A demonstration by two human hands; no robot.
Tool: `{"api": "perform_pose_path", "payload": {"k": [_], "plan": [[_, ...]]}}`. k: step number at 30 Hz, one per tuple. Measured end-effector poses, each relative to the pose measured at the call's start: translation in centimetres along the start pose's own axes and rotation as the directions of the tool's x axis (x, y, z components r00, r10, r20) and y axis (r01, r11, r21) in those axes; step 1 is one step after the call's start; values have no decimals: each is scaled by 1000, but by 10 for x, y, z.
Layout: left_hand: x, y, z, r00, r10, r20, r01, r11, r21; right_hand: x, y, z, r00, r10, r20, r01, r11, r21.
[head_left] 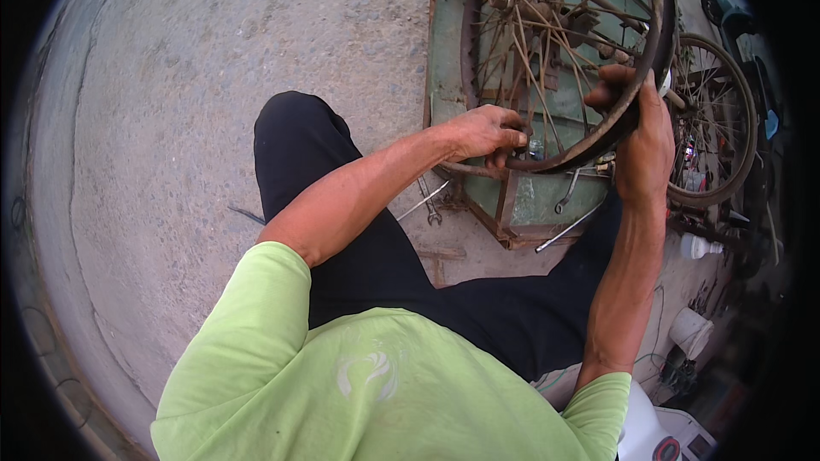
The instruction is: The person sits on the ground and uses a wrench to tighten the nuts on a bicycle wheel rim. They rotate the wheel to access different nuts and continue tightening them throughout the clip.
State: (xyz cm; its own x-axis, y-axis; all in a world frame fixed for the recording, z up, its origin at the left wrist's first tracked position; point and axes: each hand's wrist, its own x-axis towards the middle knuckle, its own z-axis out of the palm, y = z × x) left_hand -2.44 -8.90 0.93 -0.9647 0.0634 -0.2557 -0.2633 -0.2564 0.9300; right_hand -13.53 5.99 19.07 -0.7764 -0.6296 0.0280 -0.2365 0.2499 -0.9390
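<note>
A spoked bicycle wheel (598, 137) with a rusty rim and a dark tyre stands tilted in front of me, over a worn green metal box (448, 43). My right hand (642, 141) is closed round its right side, with the thumb outside and fingers reaching inside the rim. At the lower left of the rim, my left hand (489, 132) has its fingers curled and pinched on the wheel's edge; anything small between the fingertips is hidden. Rusty spokes run to the hub (502, 1) above the hands.
An open-end wrench (431, 205) and a thin metal rod (424, 201) lie below the left hand. A ring spanner (564, 196) and another rod (568, 229) are by the box's near edge. Another wheel (745, 119), a white container (699, 246) and a bucket (690, 330) stand right.
</note>
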Motion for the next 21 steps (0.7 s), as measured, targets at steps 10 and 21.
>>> {"api": "perform_pose_path", "payload": {"k": [10, 21], "plan": [[16, -7, 17, 919, 233, -318, -24, 838, 544, -4, 9, 5, 999, -26, -36, 24, 999, -36], [12, -16, -3, 938, 254, -238, -101, 852, 513, -14, 11, 2, 999, -1, 32, 3, 998, -66]]}}
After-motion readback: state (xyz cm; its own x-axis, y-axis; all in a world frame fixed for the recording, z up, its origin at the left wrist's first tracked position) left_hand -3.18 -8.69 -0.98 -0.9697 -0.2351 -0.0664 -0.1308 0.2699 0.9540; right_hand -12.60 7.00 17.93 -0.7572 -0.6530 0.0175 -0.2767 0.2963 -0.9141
